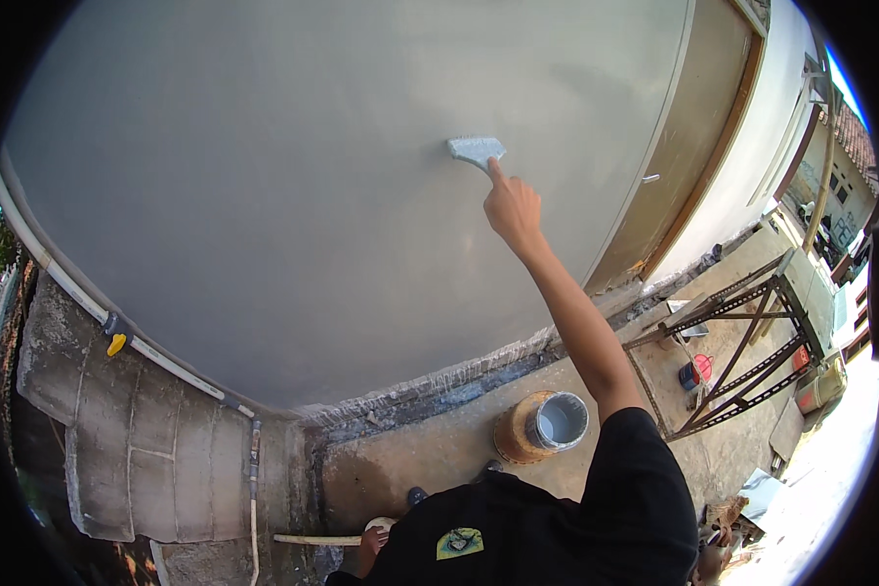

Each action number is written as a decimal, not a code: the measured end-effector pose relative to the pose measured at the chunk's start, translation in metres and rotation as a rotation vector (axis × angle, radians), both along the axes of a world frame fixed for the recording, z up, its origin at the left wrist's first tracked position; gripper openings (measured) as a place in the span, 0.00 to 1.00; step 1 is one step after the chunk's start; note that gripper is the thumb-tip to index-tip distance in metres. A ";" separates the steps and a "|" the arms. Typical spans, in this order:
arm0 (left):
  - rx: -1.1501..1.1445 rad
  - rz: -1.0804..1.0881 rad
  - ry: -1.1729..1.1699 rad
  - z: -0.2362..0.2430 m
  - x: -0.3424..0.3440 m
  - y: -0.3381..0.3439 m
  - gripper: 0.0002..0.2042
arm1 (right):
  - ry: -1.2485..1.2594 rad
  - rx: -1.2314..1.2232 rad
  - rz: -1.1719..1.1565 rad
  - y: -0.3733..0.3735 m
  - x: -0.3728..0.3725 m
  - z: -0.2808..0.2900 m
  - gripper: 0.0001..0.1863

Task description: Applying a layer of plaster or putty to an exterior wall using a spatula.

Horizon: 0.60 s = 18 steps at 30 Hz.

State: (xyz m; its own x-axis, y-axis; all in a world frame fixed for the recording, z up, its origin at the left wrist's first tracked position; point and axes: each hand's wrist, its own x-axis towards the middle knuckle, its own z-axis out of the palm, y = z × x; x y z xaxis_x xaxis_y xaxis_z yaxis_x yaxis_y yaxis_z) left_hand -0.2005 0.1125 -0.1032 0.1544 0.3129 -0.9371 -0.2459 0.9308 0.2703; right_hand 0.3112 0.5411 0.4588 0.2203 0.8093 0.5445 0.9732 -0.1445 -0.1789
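My right hand is raised, closed on a wide flat paint brush with a pale blue-grey head, which is at the smooth grey wall. My left hand is low at the bottom edge, partly hidden by my black shirt, beside a pale rounded thing and a long pale pole; what it holds is unclear. Below the wall an open bucket of pale paint stands on a rusty drum.
A concrete ledge runs along the wall base. A metal angle frame with a small red-rimmed bucket stands right, near a brown door. A pipe with yellow valve and concrete blocks are left.
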 end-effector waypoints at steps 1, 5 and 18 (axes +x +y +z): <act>0.129 -0.123 0.059 0.003 -0.012 -0.008 0.23 | 0.119 0.098 -0.029 -0.003 0.012 0.006 0.26; 0.263 -0.193 0.189 0.022 0.013 0.051 0.22 | 0.501 0.063 0.031 0.015 0.049 0.012 0.26; 0.691 -0.403 0.391 0.077 0.041 0.020 0.19 | 1.221 0.070 0.873 0.013 -0.095 0.215 0.14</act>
